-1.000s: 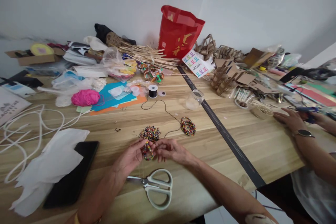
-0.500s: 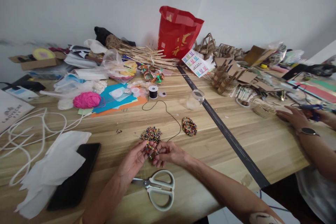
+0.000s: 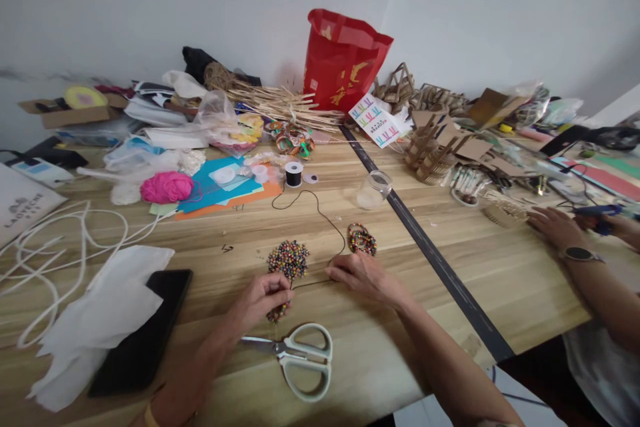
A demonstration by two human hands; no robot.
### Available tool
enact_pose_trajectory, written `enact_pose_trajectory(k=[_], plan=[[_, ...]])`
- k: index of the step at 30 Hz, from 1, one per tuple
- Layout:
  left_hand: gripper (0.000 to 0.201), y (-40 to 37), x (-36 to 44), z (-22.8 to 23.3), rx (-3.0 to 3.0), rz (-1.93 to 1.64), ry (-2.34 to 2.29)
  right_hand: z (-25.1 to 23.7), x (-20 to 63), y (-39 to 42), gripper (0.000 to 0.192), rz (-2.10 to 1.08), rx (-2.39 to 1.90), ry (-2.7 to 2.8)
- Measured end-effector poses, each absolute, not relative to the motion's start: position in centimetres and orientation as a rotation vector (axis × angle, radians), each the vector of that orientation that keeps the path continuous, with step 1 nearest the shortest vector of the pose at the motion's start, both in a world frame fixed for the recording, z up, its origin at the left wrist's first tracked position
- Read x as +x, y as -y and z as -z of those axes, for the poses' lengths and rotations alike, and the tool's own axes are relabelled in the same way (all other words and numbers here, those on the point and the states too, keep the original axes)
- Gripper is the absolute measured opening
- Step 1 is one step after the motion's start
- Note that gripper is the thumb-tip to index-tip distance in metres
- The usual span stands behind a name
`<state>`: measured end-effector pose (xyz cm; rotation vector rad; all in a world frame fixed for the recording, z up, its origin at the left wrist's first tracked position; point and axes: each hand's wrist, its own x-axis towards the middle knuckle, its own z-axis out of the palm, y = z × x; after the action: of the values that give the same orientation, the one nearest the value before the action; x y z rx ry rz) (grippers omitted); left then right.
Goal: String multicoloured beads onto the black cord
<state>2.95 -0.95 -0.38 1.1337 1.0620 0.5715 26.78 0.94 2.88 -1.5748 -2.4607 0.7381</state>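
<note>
My left hand (image 3: 257, 300) is closed in a pinch on a strung strand of colourful beads (image 3: 279, 312), which hangs below the fingers. A black cord (image 3: 315, 284) runs almost straight from there to my right hand (image 3: 364, 273), whose fingers pinch it. Beyond my right hand the cord curves back to a white-rimmed spool (image 3: 293, 175). A pile of loose mixed beads (image 3: 289, 259) lies just past my left hand. Close behind my right hand rests a finished-looking coil of beaded strands (image 3: 361, 239). Below the hands, scissors with pale handles (image 3: 305, 357) lie on the table with blades apart.
A clear jar (image 3: 375, 188) stands by the dark strip (image 3: 440, 260) across the table. To the left lie a black tablet-like slab (image 3: 145, 340), white paper (image 3: 110, 313) and white cable (image 3: 85, 227). At right, another person's hand (image 3: 560, 227) rests near a blue tool (image 3: 600, 213).
My right hand has moved right, away from my left, drawing the cord out between them. My left hand has turned over, with the bead strand now hanging below its fingers.
</note>
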Motion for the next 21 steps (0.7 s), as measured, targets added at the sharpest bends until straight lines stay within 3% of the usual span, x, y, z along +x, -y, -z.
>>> enact_pose_trajectory(k=[2, 4, 7, 11, 21], plan=[[0.029, 0.9, 3.0, 0.6, 1.19, -0.525, -1.085, -2.8, 27.0, -1.2, 0.033, -0.418, -1.83, 2.399], [0.027, 0.8, 3.1, 0.9, 1.245, -0.507, -1.12, -2.3, 26.8, -1.3, 0.023, -0.272, -1.826, 2.304], [0.022, 0.9, 3.3, 1.2, 1.321, -0.504, -1.152, -1.5, 25.7, -0.9, 0.013, -0.528, -1.34, 2.264], [0.015, 1.1, 3.6, 1.1, 1.434, -0.493, -1.178, -0.5, 23.6, 0.2, 0.017, -0.82, -0.836, 2.241], [0.013, 1.5, 4.3, -0.4, 1.667, -0.426, -1.275, 0.5, 22.2, 1.3, 0.012, -0.805, -0.913, 2.423]])
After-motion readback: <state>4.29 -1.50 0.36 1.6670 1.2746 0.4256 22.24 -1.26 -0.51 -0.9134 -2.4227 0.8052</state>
